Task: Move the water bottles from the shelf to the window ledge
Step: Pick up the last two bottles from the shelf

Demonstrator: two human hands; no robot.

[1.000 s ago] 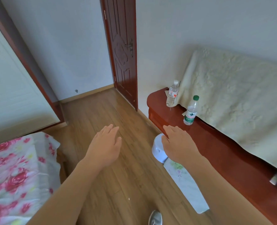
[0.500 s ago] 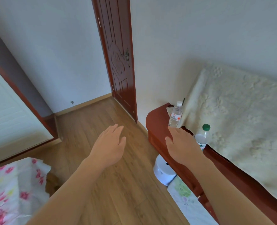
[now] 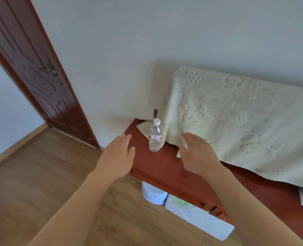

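One view, head camera: two bare hands hover over a shelf end.
Water bottle (image 3: pixel 155 137): upright on the far left end of the red-brown shelf (image 3: pixel 161 167); white cap, red label, beside the cream cloth (image 3: pixel 236 121).
Left hand (image 3: pixel 118 157): palm down, fingers straight and close together, just left of the bottle and apart from it.
Right hand (image 3: pixel 197 153): palm down, fingers loosely spread, just right of the bottle over the cloth's edge; contact with the cloth cannot be told.
Cloth: drapes over the shelf's right part.
Under the shelf: a white round container (image 3: pixel 153 194) on the wood floor (image 3: pixel 40 174).
Door (image 3: pixel 31 71): dark red, far left.
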